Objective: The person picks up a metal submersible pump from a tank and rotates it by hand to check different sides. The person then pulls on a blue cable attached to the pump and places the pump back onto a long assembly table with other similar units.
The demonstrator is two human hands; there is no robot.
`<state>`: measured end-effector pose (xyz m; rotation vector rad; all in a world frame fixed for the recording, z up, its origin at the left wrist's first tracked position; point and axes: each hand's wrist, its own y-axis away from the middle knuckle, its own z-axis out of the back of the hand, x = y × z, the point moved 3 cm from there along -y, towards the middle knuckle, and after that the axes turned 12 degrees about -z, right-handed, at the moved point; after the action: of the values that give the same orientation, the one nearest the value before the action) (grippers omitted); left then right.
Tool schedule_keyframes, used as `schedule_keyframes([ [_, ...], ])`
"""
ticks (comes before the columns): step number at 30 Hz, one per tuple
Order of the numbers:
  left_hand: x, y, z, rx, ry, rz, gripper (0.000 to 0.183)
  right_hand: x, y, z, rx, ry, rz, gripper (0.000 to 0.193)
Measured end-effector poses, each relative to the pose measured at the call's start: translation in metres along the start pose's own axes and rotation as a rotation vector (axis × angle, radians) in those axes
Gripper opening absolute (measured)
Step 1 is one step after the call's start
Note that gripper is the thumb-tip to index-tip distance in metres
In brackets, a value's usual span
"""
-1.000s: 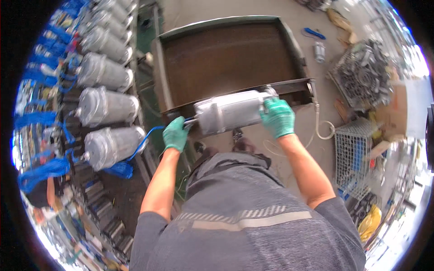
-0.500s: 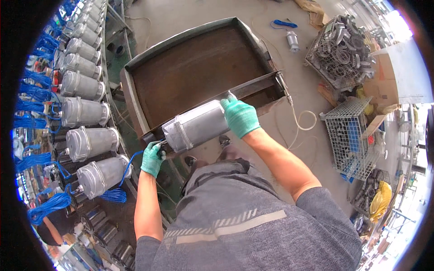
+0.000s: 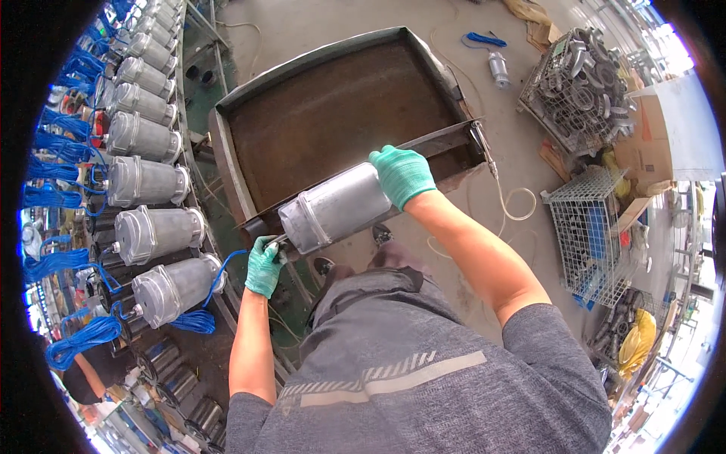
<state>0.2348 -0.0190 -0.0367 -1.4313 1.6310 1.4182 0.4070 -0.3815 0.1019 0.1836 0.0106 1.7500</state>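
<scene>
Head view, and here's a two-handed hold: the smooth silver-grey metal cylinder [image 3: 340,208] lies on its side at the near edge of the shallow rectangular tray with a rust-brown metal floor [image 3: 333,113], its right end angled farther from the body. The green-gloved left hand [image 3: 264,266] grasps a slim metal piece at the left end, though the fingers hide its exact shape; the green-gloved right hand [image 3: 404,174] is curled firmly over the opposite end. Whether the edge bears any weight, I can't tell, so the sound approach is sharing the load between both hands, wrists firm, neither end sagging. That smooth casing looks likely to slip if one grip loosens. Watch the thin blue cable [image 3: 224,266] running toward the left hand from the row of grey cylinders [image 3: 172,291]: it wants slack, with no snagging or pulling. Over on the right, the pale looped hose [image 3: 519,219] hangs beyond the tray's corner, best kept clear of the feet.
</scene>
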Motion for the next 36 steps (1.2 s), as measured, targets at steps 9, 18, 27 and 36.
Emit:
schedule_keyframes([
  [9, -0.012, 0.006, -0.008, -0.044, -0.098, -0.002, 0.038, -0.016, 0.011, 0.030, 0.056, -0.466, -0.115, 0.026],
  [18, -0.027, 0.030, 0.012, -0.300, -0.551, -0.161, 0.055, -0.319, 0.036, -0.151, -0.400, -0.271, -0.835, 0.038],
  [27, -0.088, 0.060, -0.080, -0.179, -0.548, -0.441, 0.053, -0.168, 0.057, -0.007, 0.277, -1.484, -0.647, 0.015],
  [36, -0.136, 0.056, -0.217, -0.049, -0.100, -0.623, 0.047, 0.062, 0.111, -0.001, 0.097, -0.799, 0.250, 0.031],
])
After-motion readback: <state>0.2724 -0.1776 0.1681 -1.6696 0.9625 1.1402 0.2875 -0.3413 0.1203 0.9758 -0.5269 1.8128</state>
